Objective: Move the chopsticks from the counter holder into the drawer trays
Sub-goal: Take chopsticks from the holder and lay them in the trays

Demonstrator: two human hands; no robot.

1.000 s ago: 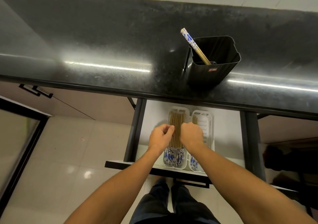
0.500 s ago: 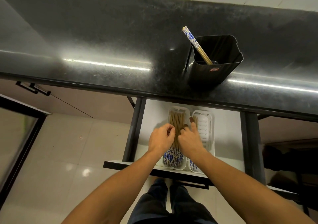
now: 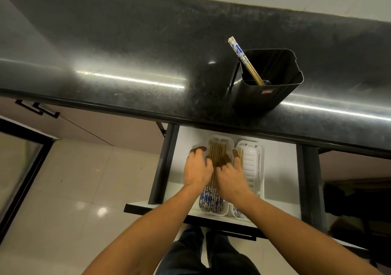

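Chopsticks (image 3: pixel 215 155) fill the left drawer tray (image 3: pixel 220 140) as left hand (image 3: pixel 197 169) and right hand (image 3: pixel 229 176), fingers spread, press flat on them; a few lie in the right tray (image 3: pixel 251 162). One pair (image 3: pixel 245 60) remains in the holder (image 3: pixel 273 84) on the table (image 3: pixel 127 42), so the job looks nearly done.

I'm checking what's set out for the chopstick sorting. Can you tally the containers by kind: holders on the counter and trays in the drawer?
Black holder on the counter: 1
White trays in the drawer: 2, the left tray packed with chopsticks, the right tray nearly bare
Total: 3 containers
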